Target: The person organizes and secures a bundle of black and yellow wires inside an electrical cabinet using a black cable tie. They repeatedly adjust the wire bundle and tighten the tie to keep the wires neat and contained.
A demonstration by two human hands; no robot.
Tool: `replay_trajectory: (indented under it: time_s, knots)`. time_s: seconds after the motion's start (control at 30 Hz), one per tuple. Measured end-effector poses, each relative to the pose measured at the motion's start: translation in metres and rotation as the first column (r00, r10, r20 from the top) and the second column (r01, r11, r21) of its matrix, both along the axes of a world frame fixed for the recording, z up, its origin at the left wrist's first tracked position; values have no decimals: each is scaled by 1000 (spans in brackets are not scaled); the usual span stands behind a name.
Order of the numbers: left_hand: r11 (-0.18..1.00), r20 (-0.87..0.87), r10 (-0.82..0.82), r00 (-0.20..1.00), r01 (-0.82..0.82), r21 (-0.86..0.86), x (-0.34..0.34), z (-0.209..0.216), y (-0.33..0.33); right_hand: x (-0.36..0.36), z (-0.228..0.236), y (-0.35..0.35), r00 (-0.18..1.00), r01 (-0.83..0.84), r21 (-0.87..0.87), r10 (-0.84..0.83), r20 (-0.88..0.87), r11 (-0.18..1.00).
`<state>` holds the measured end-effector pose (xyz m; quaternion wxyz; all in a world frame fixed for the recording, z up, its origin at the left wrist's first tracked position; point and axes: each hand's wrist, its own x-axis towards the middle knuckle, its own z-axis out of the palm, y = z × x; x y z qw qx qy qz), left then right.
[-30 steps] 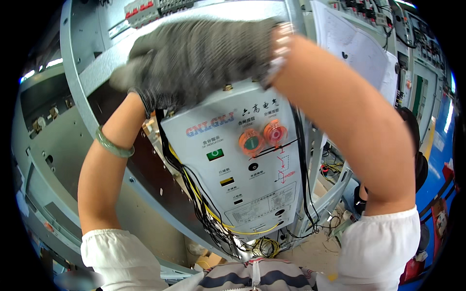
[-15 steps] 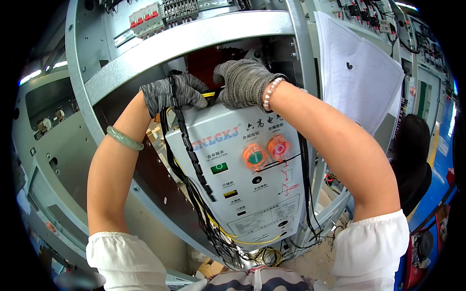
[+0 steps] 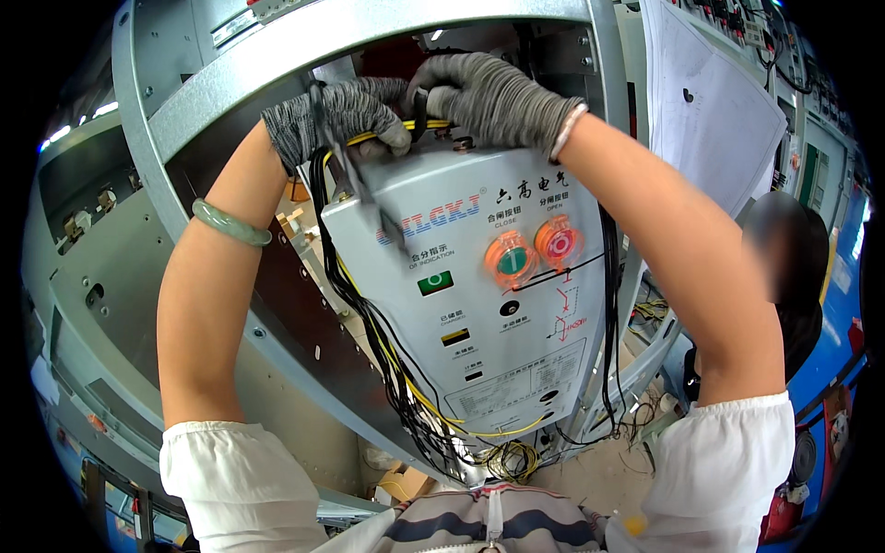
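Both of my hands wear grey knitted gloves and work over the top edge of a grey switchgear panel (image 3: 406, 198). My left hand (image 3: 341, 120) is closed around a bundle of yellow and black wires (image 3: 367, 136). Close beside it, my right hand (image 3: 498, 101) pinches a black spiral wrapping strip (image 3: 419, 112) where it crosses the yellow wires. The strip's loose end hangs past my left hand in front of the panel, smeared by motion. A green button (image 3: 512, 261) and a red button (image 3: 559, 241) sit under orange clear covers on the panel.
A galvanized frame beam (image 3: 369, 46) spans above my hands. Black wires (image 3: 369, 341) hang down the panel's left side to a yellow coil (image 3: 510, 461) at its foot. Paper sheets (image 3: 705, 120) hang at the right. Another person (image 3: 802, 276) is at the far right.
My right hand has lifted and turned, and the black strip now shows between its fingers. The strip's loose end has swung up and blurred. The view has shifted, placing the panel slightly farther right.
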<state>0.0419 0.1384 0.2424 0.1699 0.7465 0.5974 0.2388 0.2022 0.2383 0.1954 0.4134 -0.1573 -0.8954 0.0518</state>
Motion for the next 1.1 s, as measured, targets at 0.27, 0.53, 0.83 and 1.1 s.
replay_trajectory:
  time_s: [0.27, 0.53, 0.83, 1.1]
  knots:
    - [996, -142, 72, 987, -65, 56, -25, 1, 4, -2, 1, 22, 886, -458, -544, 315, -340, 702]
    - [980, -176, -55, 983, 87, 180, -21, -6, -5, 16, 12, -21, 775, -594, -682, 77, -627, 427]
    - [990, -224, 136, 965, -124, 66, -10, -6, -10, 45, 54, -39, 804, -584, -535, 347, -483, 610]
    - [963, -513, 198, 835, -68, 262, 6, -23, -1, -36, 76, -50, 948, -121, 842, -191, 256, 526]
